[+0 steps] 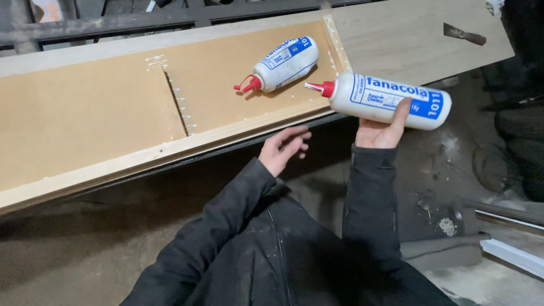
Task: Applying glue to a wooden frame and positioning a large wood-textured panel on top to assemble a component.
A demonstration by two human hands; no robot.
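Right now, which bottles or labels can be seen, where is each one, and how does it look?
Held glue bottle: in the right hand, lying sideways, white, blue label, red nozzle.
Second glue bottle: lying inside the wooden frame, white, blue label, red nozzle with its cap hanging.
No signs or screens.

I see a long shallow wooden tray (85,164) with a brown board bottom, raised rails and one divider (175,105). A white glue bottle (280,65) lies inside it; a scraper (464,35) rests on the pale end board (396,34).
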